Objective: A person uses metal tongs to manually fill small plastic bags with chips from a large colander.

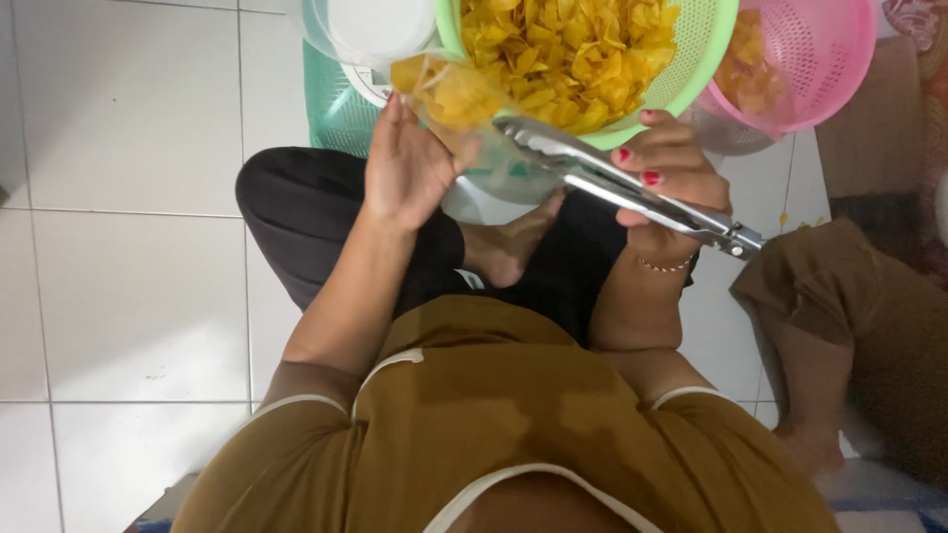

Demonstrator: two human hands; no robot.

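On white floor tiles, left hand grips a chip bag — right hand clasps steel tongs.

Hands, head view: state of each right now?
Left hand: closed on a clear plastic bag holding yellow chips.
Right hand: closed around metal tongs, tips at the bag.

left hand: raised, fingers curled in a grip | right hand: fingers clamped closed

Home floor, white tiles, chip-filled colanders
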